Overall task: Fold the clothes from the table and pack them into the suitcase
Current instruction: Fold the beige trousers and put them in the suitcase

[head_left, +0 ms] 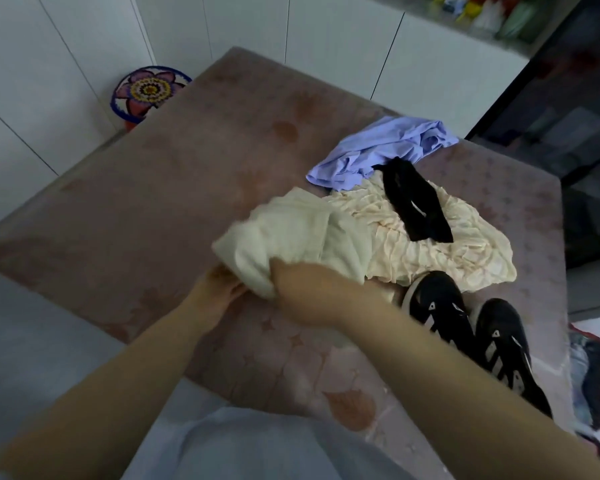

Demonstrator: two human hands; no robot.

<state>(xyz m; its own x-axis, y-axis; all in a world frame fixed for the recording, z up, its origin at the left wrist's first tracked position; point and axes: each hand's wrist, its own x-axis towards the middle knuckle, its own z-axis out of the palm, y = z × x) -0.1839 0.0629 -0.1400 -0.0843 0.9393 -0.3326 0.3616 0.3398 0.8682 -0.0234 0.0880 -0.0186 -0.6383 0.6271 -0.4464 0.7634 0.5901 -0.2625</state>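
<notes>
White cabinet doors (84,46) stand behind a tabletop (153,202) under a pinkish floral cover. At frame centre the right hand (302,296) is bunched into a pale cream garment (291,230), its fingers buried in the folds. The left hand (215,296) meets the garment's lower edge; blur hides whether its fingers pinch it. To the right lie a ruffled cream cloth (430,251), a black piece (416,206) and a lilac shirt (378,150).

Open stretch of pink-clothed table (146,209) runs along the left and far-left side; to the right, a pale bundle (291,233), cream garment (440,258), black garment (416,209), lilac shirt (378,150) and, at near right, two black trainers (440,306) block the way
</notes>
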